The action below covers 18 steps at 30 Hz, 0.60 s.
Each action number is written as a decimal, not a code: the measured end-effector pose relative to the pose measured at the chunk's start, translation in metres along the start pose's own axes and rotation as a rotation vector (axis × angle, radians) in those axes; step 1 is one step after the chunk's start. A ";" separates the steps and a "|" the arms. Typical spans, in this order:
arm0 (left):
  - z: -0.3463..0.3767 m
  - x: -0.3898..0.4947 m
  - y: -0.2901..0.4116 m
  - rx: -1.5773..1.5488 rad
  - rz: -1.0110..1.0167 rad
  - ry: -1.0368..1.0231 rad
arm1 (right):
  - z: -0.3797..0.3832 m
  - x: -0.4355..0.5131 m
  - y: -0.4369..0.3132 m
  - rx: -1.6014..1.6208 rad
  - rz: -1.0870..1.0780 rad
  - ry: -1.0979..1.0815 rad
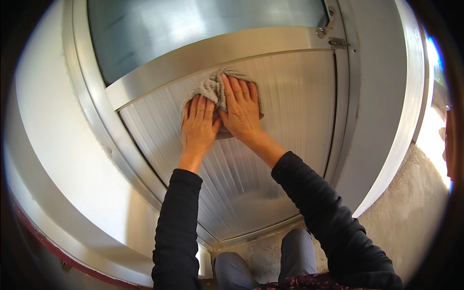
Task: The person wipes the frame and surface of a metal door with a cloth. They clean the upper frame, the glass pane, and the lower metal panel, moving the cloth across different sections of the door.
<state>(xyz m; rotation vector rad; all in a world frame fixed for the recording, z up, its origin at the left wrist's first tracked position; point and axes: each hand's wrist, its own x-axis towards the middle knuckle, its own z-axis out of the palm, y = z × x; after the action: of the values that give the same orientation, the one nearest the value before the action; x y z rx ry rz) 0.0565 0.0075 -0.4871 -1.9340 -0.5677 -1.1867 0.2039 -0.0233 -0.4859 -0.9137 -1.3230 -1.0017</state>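
Both palms lie on a crumpled grey-beige cloth (212,87), pressing it against the lower metal panel (297,108) of a door. My left hand (198,127) covers the cloth's left part, fingers pointing up. Slightly higher, my right hand (242,112) rests on its right part with the fingers close together. The two thumbs nearly meet between the hands. Cloth edges show above the fingers, at the right and below the thumbs. Vertical streaks run down the panel, which looks shiny.
Above the panel runs a metal crossbar (217,52), with a ribbed glass pane (203,25) over it. A door handle (326,25) and a small bolt latch (338,43) sit at the upper right. White walls (47,108) flank the frame. Rough concrete floor (395,203) lies below.
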 end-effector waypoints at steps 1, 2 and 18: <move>-0.007 -0.009 -0.012 0.027 -0.020 0.008 | 0.007 0.001 -0.015 0.024 -0.025 -0.005; -0.015 -0.018 -0.023 0.052 -0.040 0.016 | 0.014 0.003 -0.029 0.046 -0.050 -0.010; -0.019 -0.111 -0.064 0.178 -0.478 0.223 | 0.074 0.016 -0.121 0.295 -0.448 -0.074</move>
<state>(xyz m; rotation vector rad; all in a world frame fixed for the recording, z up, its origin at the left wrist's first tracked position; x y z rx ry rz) -0.0506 0.0328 -0.5561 -1.5321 -1.0131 -1.5623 0.0653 0.0059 -0.4698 -0.4406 -1.7306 -1.0758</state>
